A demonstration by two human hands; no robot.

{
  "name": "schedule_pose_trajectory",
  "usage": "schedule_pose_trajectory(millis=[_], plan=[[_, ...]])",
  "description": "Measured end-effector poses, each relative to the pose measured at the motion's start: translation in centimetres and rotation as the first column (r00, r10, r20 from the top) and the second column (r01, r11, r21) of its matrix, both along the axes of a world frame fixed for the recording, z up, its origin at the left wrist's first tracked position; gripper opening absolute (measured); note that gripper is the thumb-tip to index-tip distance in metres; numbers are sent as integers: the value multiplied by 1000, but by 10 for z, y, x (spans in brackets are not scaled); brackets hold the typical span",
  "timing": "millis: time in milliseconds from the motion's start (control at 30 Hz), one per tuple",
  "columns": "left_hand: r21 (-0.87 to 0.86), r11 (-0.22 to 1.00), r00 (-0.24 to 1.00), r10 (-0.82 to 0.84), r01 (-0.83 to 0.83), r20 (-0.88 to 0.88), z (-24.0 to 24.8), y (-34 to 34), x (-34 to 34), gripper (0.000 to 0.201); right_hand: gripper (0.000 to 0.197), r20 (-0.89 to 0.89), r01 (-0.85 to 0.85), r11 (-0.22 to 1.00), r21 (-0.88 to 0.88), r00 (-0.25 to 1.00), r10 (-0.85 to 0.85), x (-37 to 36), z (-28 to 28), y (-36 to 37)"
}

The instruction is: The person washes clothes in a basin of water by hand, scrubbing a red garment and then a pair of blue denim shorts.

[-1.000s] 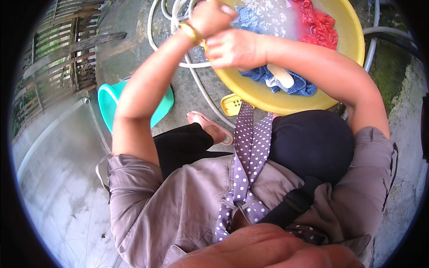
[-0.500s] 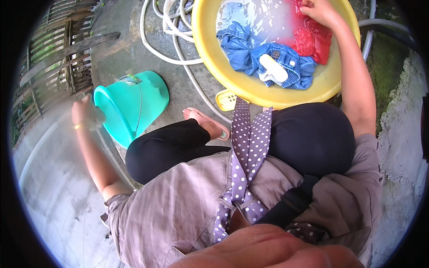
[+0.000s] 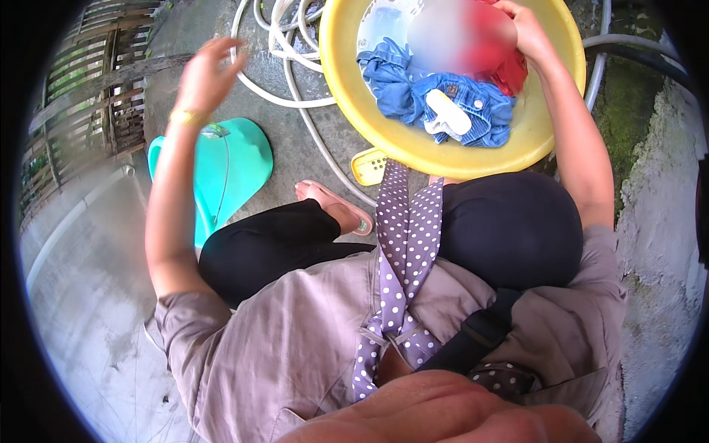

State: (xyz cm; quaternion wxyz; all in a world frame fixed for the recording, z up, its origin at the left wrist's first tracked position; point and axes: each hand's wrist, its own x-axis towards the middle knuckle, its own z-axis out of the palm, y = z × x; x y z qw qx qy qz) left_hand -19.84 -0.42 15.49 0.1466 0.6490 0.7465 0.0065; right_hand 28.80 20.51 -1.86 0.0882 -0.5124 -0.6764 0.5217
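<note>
My right hand (image 3: 526,33) is closed on a red garment (image 3: 508,72) at the far right of a wide yellow basin (image 3: 443,164). Denim clothing (image 3: 473,92) lies bunched in the near part, with a white oblong object (image 3: 449,112) resting on it. Whitish water fills the far part, where a blurred patch hides detail. My left hand (image 3: 209,77) is raised beyond a turquoise bucket (image 3: 236,166), holding nothing that I can see. Its fingers are slightly smeared but look apart. The left forearm passes in front of the bucket, which leans over with its mouth toward the left.
Pale hose (image 3: 295,103) lies in loops left of the basin, and more pipe (image 3: 600,74) runs along its right. A yellow piece with holes (image 3: 368,167) sits by the near rim. Slatted wood fencing (image 3: 103,81) stands far left; a rough wall (image 3: 661,221) rises at right.
My left hand has swung from the left side of the bucket up and away to its far side. My right hand has shifted slightly left, still at the red garment.
</note>
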Motion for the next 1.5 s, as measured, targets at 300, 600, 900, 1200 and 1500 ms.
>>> schedule_pose_trajectory(millis=[300,600,900,1200,1500], plan=[[134,970,608,-232,204,759,-76,31,197,95,45,-845,69,956,-285,454,-284,-67,172,-44],[-330,915,202,377,-230,904,-116,111,168,28,24,-594,311,927,-208,713,-372,-25,125,-29],[-267,903,-15,279,-338,960,-83,106,116,23,10,-573,482,876,2,719,-394,1,165,14],[-148,929,-304,40,-340,952,-14,103,173,34,49,278,-249,841,481,953,123,-31,-44,-58],[149,978,935,-188,149,301,-88,76,134,52,18,-513,386,857,-340,687,-514,-39,147,-23]])
